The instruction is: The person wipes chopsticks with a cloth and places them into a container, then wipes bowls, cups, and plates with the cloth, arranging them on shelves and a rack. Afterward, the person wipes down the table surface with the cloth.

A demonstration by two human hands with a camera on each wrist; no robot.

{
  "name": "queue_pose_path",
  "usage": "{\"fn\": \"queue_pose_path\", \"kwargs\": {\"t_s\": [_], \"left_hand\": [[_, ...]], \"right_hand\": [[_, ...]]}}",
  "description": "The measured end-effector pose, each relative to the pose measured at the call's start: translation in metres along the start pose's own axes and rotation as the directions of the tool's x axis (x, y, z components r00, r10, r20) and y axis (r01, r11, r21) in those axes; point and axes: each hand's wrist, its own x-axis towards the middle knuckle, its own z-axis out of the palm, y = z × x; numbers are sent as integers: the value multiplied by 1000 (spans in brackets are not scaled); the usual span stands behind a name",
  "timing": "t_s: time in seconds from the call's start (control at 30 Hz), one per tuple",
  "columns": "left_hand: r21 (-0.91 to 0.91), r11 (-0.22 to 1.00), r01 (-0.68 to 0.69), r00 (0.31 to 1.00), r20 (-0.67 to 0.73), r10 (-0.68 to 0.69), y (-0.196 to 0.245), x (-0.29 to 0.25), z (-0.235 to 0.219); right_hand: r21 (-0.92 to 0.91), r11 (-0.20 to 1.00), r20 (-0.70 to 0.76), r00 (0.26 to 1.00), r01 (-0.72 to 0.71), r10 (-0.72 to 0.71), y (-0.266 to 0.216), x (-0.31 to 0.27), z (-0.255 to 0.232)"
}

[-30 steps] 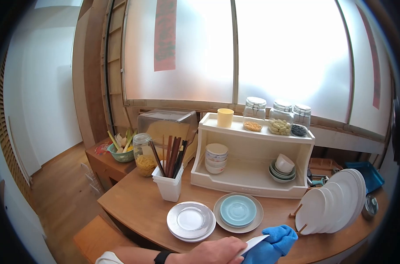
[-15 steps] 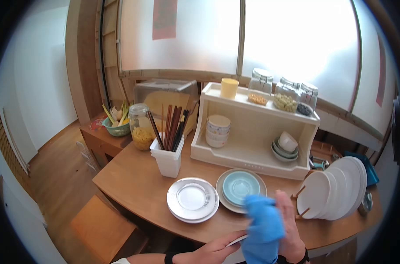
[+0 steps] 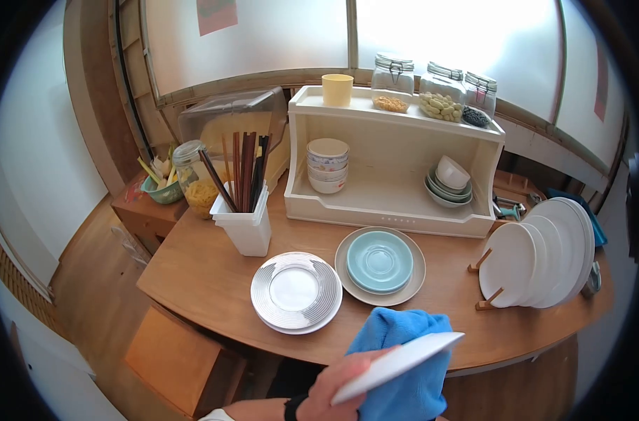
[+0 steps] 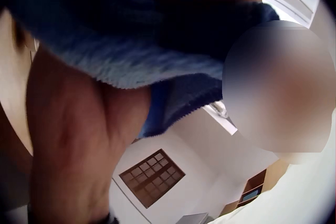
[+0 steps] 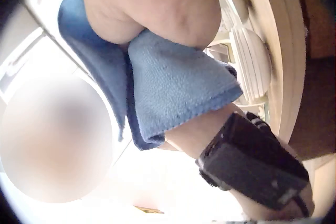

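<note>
In the head view my left hand [image 3: 337, 382] grips a white plate [image 3: 404, 365] by its near edge, the plate tilted almost edge-on. A blue cloth [image 3: 386, 333] drapes behind and under the plate. My right hand is hidden behind the cloth in the head view; in the right wrist view my right hand [image 5: 152, 8] holds the blue cloth [image 5: 176, 79], which bunches up between its thumb side and palm. Just beyond the hands on the table lie a stack of ridged white plates [image 3: 295, 291] and a pale blue plate [image 3: 379, 263] on a larger beige plate [image 3: 414, 281].
A wooden rack of white plates [image 3: 505, 270] stands at the right. Behind are a cream shelf [image 3: 390, 217] with bowls, glass jars [image 3: 442, 98] and a yellow cup [image 3: 337, 90] on top. A white chopstick holder [image 3: 249, 228] stands left, above a wooden stool [image 3: 172, 358].
The view has tipped downward. My right hand, upright beside the cloth half a second ago, is now behind it. The plate has come up in front of the cloth and shows more of itself.
</note>
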Motion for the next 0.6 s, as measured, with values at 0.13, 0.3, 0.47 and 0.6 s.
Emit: {"fn": "queue_pose_path", "kwargs": {"t_s": [0.13,0.3,0.47,0.6], "left_hand": [[-250,946,-205,921,279,273,24,49,13],[-185,983,-18,825,553,119,47,91,-9],[-448,893,-53,986,119,119,13,48,4],[-467,864,190,966,-69,-250,22,40,15]], "right_hand": [[73,997,-61,998,22,-18,29,-45,-22],[152,987,-121,992,46,-27,24,-47,-22],[228,971,-210,977,67,-19,11,-36,-20],[225,974,-193,981,32,13,38,-17,-38]]}}
